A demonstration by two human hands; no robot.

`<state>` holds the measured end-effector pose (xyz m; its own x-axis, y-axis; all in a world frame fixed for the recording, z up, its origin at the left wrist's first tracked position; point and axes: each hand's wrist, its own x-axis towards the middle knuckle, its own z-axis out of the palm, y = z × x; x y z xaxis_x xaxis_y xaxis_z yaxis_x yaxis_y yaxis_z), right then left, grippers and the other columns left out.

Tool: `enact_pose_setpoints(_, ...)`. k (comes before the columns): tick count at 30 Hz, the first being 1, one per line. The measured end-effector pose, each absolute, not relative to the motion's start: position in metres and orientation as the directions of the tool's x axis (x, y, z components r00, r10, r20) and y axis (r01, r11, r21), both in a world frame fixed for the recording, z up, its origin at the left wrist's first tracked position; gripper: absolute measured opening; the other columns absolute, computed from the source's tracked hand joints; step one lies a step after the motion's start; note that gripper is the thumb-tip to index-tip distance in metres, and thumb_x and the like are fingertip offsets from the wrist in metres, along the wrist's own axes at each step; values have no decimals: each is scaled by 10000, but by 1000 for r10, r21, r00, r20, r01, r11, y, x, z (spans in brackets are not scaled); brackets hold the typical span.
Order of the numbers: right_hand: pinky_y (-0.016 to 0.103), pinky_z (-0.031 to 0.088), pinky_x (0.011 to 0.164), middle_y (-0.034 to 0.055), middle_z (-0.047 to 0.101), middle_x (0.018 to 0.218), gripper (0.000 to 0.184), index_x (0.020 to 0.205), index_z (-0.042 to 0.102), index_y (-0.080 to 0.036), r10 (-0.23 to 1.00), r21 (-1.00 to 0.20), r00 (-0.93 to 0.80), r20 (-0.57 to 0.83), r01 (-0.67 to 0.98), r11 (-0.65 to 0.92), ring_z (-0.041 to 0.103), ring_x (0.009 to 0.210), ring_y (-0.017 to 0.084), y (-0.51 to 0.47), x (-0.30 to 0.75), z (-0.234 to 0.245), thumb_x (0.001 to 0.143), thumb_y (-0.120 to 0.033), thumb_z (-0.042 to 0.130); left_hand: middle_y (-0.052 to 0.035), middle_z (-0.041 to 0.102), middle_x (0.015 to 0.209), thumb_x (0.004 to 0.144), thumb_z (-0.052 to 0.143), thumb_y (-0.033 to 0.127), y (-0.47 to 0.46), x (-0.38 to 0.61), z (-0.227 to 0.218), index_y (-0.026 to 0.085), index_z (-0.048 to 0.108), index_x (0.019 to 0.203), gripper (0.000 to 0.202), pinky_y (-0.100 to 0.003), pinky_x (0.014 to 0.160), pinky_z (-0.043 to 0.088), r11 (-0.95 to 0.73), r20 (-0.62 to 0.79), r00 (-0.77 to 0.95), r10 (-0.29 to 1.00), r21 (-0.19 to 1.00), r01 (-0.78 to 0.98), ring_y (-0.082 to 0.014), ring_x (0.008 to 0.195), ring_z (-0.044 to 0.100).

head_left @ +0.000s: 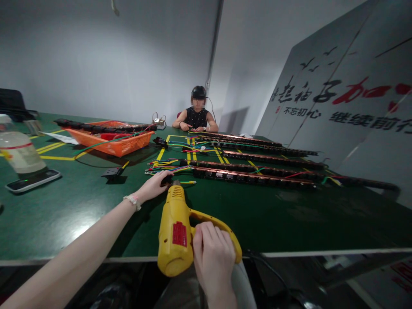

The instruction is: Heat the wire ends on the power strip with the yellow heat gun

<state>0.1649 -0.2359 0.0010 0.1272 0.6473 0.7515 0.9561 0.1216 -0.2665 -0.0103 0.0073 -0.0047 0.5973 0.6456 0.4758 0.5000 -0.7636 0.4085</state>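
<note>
My right hand (215,251) is wrapped round the handle of a yellow heat gun (175,231). Its nozzle faces away from me, close to my left hand (156,185). That hand is closed on a small black part, partly hidden behind the nozzle. A short yellow-green wire (189,183) with a metal lug sticks out to the right of it. Just beyond the fingers lie coloured wire ends (161,168) with ring lugs. They run into long black bars with copper strips (254,177) laid across the table.
An orange basket (117,146) with similar bars stands at back left. Nearer are a black part with a wire (112,172), a phone (34,181) and a bottle (17,148). A person (197,116) sits across the green table (273,223). A cable (270,268) hangs below the front edge.
</note>
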Motion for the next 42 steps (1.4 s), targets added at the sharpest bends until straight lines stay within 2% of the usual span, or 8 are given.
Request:
enact_pose_setpoints(7,289,269,659,-3,559,671,310,723,547,-200,628,-256,99,772,953,165,464,639,138,-235,169,2,929,-216,317,-83,571,1171,750,502,229,7,-13,-5,205,494,1168,418,-415,968,426,-762,480,592,647,427,487,-237,1099,534)
enact_pose_setpoints(17,273,284,670,-3,573,672,322,730,563,-194,620,-221,93,779,966,132,485,654,129,-234,198,0,935,-229,317,-81,579,1162,767,528,289,3,-15,-2,193,491,1173,419,-392,961,425,-755,476,587,655,424,500,-229,1081,548)
enact_pose_setpoints(24,268,292,649,-6,573,633,334,707,557,-192,567,-106,67,821,994,36,483,618,128,-231,231,2,944,-252,330,-74,621,1092,764,561,398,-1,-17,2,205,351,1327,631,-357,816,492,-672,411,536,737,524,523,-220,933,618)
enact_pose_setpoints(27,269,289,648,-5,570,635,327,711,551,-196,582,-97,72,810,995,13,491,626,132,-231,238,2,946,-256,332,-80,616,1114,737,588,471,3,-21,1,205,444,1266,610,-368,847,473,-684,433,530,729,475,554,-238,989,593)
enact_pose_setpoints(30,271,285,645,1,563,632,342,701,553,-197,594,-95,76,801,995,2,484,626,134,-231,240,2,946,-253,322,-89,636,1006,688,599,578,10,-25,-2,192,615,1034,518,-392,843,460,-673,446,512,734,383,633,-266,952,584)
enact_pose_setpoints(32,272,287,649,4,566,643,347,707,558,-195,596,-99,81,799,995,-3,485,635,136,-232,238,2,948,-248,315,-88,632,936,670,589,624,14,-27,-4,193,654,935,510,-389,811,463,-653,449,494,745,334,680,-266,894,584)
enact_pose_setpoints(37,295,282,659,6,546,637,348,692,534,-198,610,-102,114,784,993,-55,468,636,154,-238,222,1,951,-251,308,-84,617,944,691,547,650,15,-26,-6,197,655,962,539,-372,785,461,-647,454,496,740,278,710,-255,886,572)
enact_pose_setpoints(42,312,278,677,13,549,660,322,716,529,-200,626,-141,123,770,990,-20,460,652,162,-240,194,-2,945,-240,306,-81,612,944,708,542,626,11,-25,-5,208,655,964,504,-369,792,461,-661,471,500,727,285,694,-251,896,568)
